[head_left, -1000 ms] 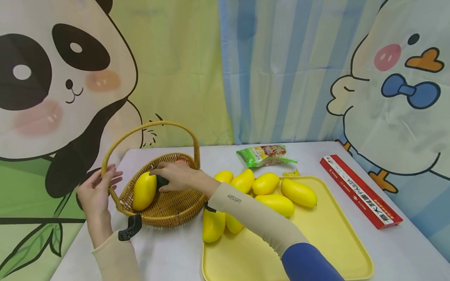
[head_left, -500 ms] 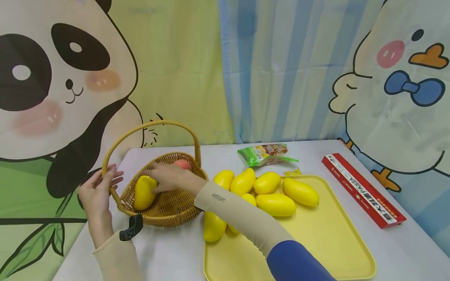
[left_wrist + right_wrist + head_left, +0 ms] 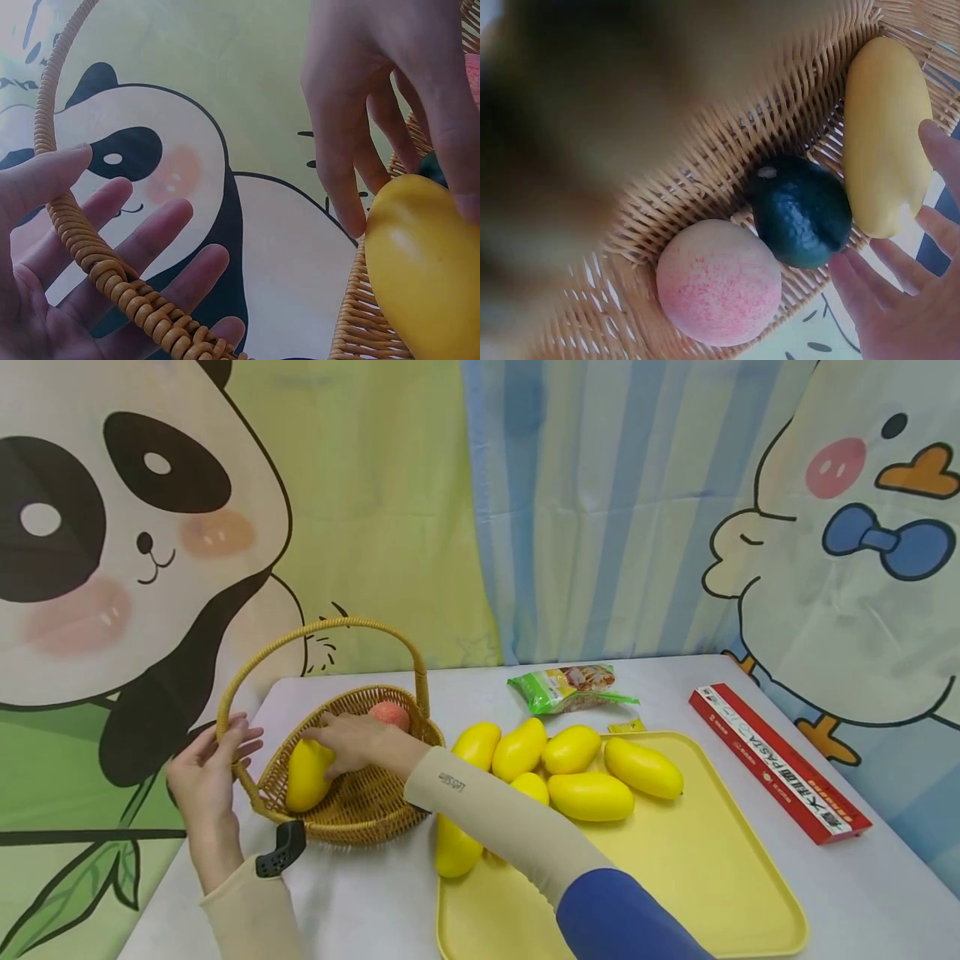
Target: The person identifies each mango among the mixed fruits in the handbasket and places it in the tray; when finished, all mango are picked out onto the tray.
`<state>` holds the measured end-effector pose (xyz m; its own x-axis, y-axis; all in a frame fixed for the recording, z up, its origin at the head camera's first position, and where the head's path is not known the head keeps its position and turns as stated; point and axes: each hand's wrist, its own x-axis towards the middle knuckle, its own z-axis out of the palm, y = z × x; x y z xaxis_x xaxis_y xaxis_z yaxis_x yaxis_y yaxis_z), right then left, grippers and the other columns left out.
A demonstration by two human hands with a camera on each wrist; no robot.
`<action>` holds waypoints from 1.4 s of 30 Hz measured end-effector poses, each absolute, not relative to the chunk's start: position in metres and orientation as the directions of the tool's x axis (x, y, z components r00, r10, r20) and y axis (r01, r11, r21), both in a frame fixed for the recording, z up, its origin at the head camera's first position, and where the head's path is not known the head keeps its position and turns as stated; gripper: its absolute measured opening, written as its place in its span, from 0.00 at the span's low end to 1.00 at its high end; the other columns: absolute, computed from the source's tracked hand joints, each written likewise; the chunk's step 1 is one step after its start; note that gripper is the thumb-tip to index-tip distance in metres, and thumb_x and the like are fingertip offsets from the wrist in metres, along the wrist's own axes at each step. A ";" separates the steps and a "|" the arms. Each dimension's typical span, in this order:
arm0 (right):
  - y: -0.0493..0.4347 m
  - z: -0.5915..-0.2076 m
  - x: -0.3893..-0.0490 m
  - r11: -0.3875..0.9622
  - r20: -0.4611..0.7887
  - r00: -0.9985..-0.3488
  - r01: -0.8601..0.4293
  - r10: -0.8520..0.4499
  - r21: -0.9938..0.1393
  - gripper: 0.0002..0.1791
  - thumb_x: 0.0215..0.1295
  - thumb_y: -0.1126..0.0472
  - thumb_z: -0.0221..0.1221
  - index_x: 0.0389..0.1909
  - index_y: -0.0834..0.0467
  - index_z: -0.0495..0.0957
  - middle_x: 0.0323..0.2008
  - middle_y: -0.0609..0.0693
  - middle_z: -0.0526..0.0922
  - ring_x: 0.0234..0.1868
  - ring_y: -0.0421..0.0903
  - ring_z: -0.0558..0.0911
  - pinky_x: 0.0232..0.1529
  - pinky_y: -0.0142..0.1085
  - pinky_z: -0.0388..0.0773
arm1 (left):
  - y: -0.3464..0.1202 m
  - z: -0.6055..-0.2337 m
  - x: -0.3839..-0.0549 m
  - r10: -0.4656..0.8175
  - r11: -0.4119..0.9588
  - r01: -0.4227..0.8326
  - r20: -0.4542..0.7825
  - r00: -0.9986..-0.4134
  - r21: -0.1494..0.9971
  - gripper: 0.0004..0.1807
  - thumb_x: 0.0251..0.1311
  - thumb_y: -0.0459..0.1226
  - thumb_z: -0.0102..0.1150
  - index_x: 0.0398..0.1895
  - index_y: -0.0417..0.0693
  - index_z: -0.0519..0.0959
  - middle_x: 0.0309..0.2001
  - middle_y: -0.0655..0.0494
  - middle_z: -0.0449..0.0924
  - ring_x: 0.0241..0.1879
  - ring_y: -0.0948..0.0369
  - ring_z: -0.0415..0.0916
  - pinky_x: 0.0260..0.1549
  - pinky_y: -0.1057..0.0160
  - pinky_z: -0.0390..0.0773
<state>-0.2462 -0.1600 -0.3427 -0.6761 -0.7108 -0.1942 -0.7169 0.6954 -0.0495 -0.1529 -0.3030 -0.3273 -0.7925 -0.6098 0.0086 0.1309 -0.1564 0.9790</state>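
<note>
A wicker basket [image 3: 367,833] with a tall arched handle [image 3: 347,622] stands at the table's left. My left hand [image 3: 210,777] rests against the handle's near end, its fingers straight behind the cane. Over the basket, my right hand [image 3: 356,745] reaches to a yellow mango [image 3: 303,783] lying at the left wall inside. Its spread fingers touch the mango's end, as the right wrist view shows. Next to the mango sit a dark green avocado [image 3: 801,211] and a pinkish peach [image 3: 718,282]. In the head view the right hand hides the avocado.
Right of the basket is a yellow tray [image 3: 705,860] with several mangoes [image 3: 591,797] along its left and back. Behind it lie a green food packet [image 3: 570,688] and a small yellow sachet [image 3: 626,727]. A red pasta box [image 3: 780,763] lies at the right.
The right hand has shifted slightly left, and the mango has tilted and settled a little lower. More of the peach shows now. The left hand stays on the handle.
</note>
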 end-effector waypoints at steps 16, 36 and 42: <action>-0.179 -0.342 -0.238 0.691 -0.312 -0.641 -0.719 -0.702 -0.077 0.42 0.58 0.38 0.62 0.72 0.35 0.56 0.70 0.41 0.58 0.61 0.38 0.68 0.60 0.36 0.69 | -0.303 -0.328 -0.152 -0.606 -0.169 0.137 0.007 -0.795 0.976 0.18 0.52 0.46 0.70 0.44 0.47 0.86 0.26 0.62 0.86 0.27 0.65 0.84 0.31 0.73 0.76; -0.181 -0.346 -0.236 0.310 -0.364 -0.429 -0.887 -0.827 0.341 0.40 0.60 0.49 0.64 0.71 0.32 0.57 0.75 0.42 0.50 0.72 0.41 0.58 0.64 0.36 0.66 | -0.304 -0.329 -0.155 -0.602 -0.155 0.141 0.019 -0.798 0.978 0.18 0.53 0.45 0.69 0.45 0.46 0.85 0.26 0.63 0.86 0.27 0.66 0.84 0.31 0.73 0.75; -0.185 -0.349 -0.232 0.191 -0.394 -0.365 -0.889 -0.844 0.416 0.38 0.61 0.49 0.64 0.70 0.33 0.58 0.74 0.42 0.53 0.70 0.40 0.61 0.64 0.34 0.65 | -0.303 -0.329 -0.154 -0.608 -0.147 0.147 0.028 -0.794 0.978 0.17 0.54 0.44 0.69 0.44 0.46 0.85 0.27 0.62 0.86 0.27 0.65 0.84 0.30 0.72 0.75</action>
